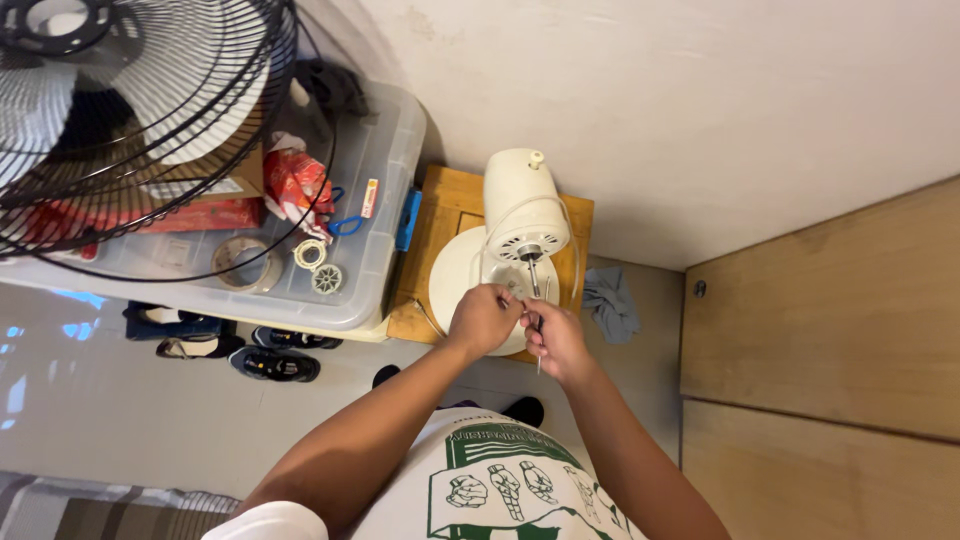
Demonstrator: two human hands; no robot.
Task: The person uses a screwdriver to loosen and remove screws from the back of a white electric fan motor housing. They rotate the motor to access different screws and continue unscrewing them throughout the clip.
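- The person is standing over a cream fan motor housing (524, 205), which is sitting with its round base (455, 275) on a small wooden stool (445, 200) against the wall.
- The motor shaft (532, 270) is sticking out of the housing's front, pointing toward the person, with no blade or guard on it.
- The left hand (483, 320) is curling closed just below the shaft; whatever it is pinching is too small to make out.
- The right hand (555, 340) is closing around a thin metal tool (539, 345), possibly a screwdriver, with its tip pointing down out of the fist.
- Both hands are touching each other, just in front of the base and below the shaft end, not on the housing itself.
- Judgement: the work is fine and close, so the hands would do best bracing against each other and keeping the tool square to the small part, lest it slip.
- Judgement: the base is resting loose on the stool, so any push could be tipping it.
- To the left, a clear storage box (385, 150) is carrying the black wire guard (150, 110), a tape roll (246, 263) and small round fittings (327, 278).
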